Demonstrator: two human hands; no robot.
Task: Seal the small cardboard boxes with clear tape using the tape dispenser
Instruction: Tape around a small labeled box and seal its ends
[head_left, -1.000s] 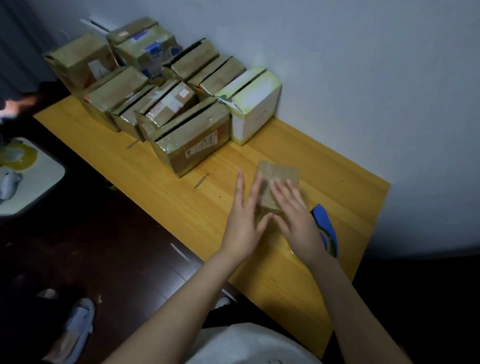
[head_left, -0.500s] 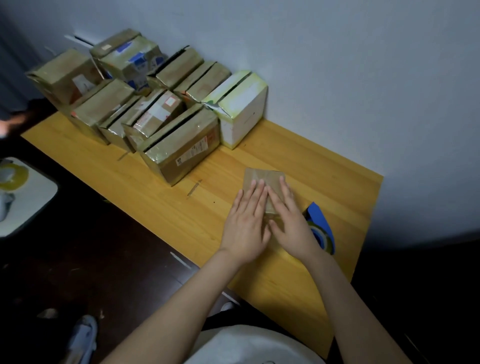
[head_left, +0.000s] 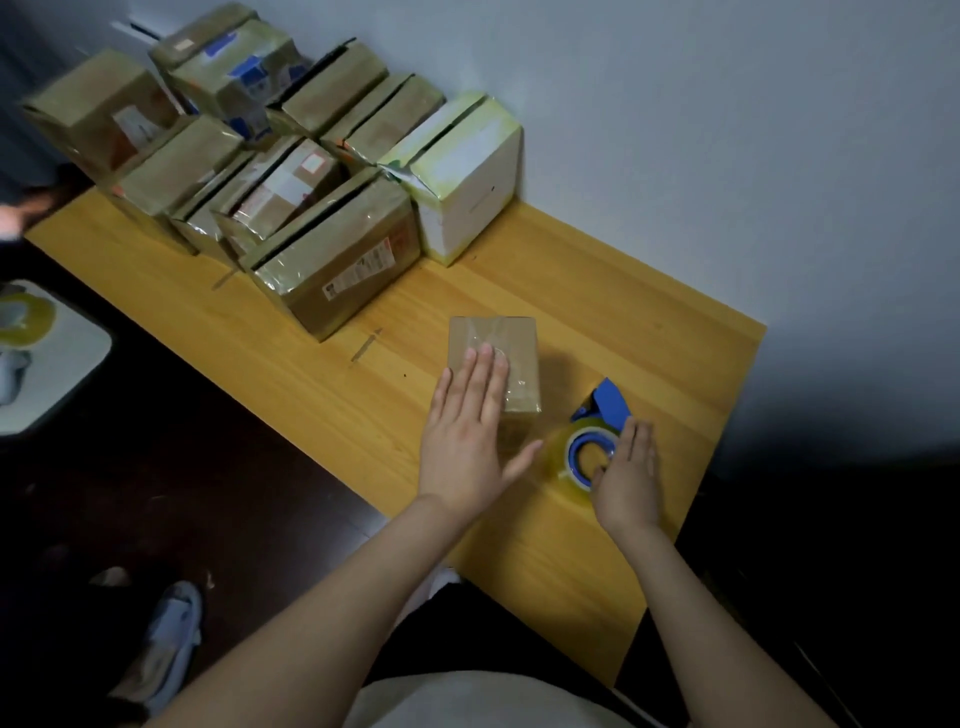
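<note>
**While one palm presses, the other grips**

About ten taped boxes (head_left: 337, 254) crowd the table's (head_left: 597, 312) 10 o'clock corner; one small box (head_left: 511, 358) sits centre. On its top the left hand (head_left: 467, 431) lies flat, fingers straight. At 4 o'clock, the right hand (head_left: 626, 478) pinches the lone tape dispenser (head_left: 610, 402) (thumb in the hub).

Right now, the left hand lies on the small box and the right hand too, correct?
Not the right hand: in the head view it touches the tape dispenser; the left hand does lie on the small box.
</note>
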